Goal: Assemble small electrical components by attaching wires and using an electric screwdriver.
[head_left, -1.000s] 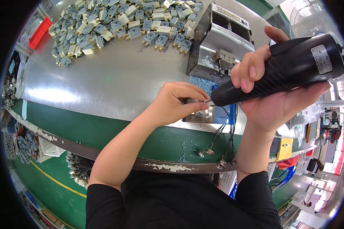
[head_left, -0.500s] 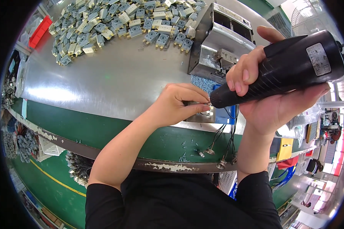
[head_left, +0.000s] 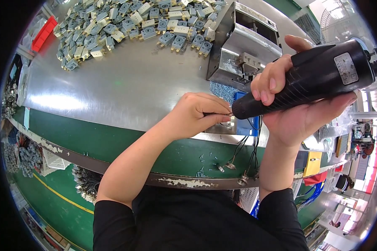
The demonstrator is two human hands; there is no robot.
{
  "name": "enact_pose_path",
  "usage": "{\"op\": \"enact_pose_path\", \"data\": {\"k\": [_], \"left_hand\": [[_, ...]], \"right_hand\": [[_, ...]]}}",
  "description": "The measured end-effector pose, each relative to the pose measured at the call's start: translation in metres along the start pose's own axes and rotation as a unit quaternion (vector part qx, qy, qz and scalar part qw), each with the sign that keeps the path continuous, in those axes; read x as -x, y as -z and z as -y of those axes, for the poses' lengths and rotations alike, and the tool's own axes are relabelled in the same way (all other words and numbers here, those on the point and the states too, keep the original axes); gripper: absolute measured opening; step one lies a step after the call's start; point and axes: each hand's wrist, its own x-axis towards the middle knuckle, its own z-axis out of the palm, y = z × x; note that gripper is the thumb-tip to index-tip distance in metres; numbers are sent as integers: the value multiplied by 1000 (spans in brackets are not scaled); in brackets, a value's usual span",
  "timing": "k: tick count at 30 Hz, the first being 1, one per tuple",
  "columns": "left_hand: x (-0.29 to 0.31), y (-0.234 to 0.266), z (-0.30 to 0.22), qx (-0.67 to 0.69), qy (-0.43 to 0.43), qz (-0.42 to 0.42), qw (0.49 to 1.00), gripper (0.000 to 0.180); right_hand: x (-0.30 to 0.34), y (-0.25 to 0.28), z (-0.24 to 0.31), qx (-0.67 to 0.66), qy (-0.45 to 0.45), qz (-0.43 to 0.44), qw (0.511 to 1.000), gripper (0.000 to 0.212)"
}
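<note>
Looking down through the head camera, the right hand [head_left: 297, 104] is wrapped fully around a fat black plastic powered screwdriver [head_left: 310, 81], fingers curled over the top and the palm under it, the tool lying nearly level with its nose pointing left. The left hand [head_left: 194, 115] is pinched nearly closed right at that nose, fingertips pressed together on something too small to make out, just over a small metal part [head_left: 222, 126] that rests beside a blue plastic block [head_left: 244, 121] on the shiny steel counter [head_left: 125, 88]. Thin dark wires [head_left: 243, 150] hang from the block over the green front edge. Behind it stands a grey sheet-metal fixture box [head_left: 238, 42], and farther back lies a heap of small grey and cream plastic switch parts [head_left: 130, 25].

The screwdriver looks stiff and rather heavy, with a ribbed barrel that should hold well; the mid-barrel grip seems the right place. The pinched piece is likely light and easily dropped, best held by the fingertips.
</note>
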Motion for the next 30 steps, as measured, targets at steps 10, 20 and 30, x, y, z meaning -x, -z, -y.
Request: {"op": "enact_pose_path", "data": {"k": [10,20,30], "left_hand": [[2,-3,3,14,-13,-22,1000,16],[3,0,8,32,22,7,999,22],[6,-7,9,-67,11,21,998,35]], "right_hand": [[7,1,-2,19,1,-19,1000,127],[7,5,-4,-24,20,1,1000,125],[13,3,-9,83,14,23,996,131]]}}
